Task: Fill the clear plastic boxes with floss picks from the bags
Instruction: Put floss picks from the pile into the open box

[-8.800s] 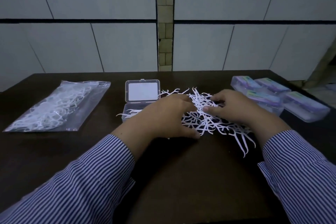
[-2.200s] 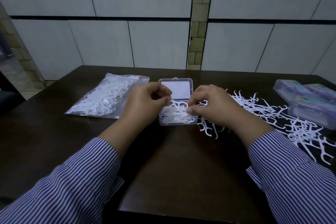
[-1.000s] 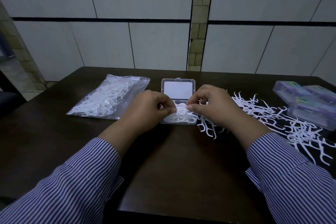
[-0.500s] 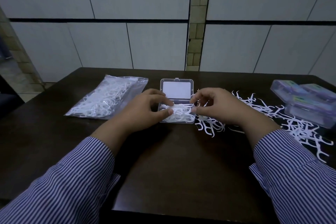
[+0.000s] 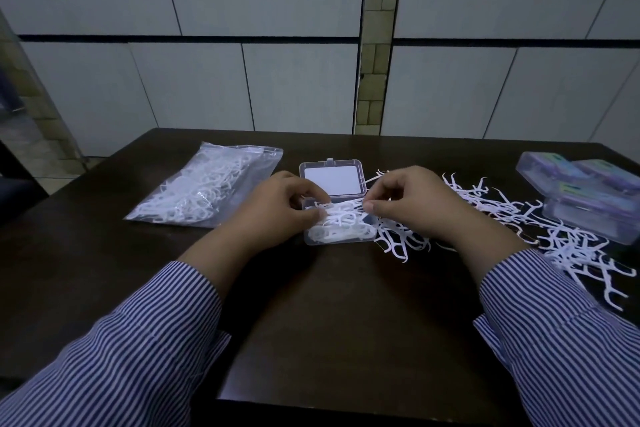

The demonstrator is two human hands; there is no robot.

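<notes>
A small clear plastic box stands open at the table's middle, its lid tipped back. White floss picks fill its base. My left hand sits at the box's left side, thumb and fingertips curled onto the picks inside. My right hand is at the box's right edge and pinches the picks there. More loose floss picks lie scattered to the right. A clear bag of floss picks lies at the left.
Several closed clear boxes with purple labels are stacked at the far right. The dark table ends near my sleeves. A tiled wall stands behind the table's far edge.
Both hands stayed at the box, shifting the picks inside it. My right hand's fingertips moved closer to the box's right edge. The view shifted slightly.
</notes>
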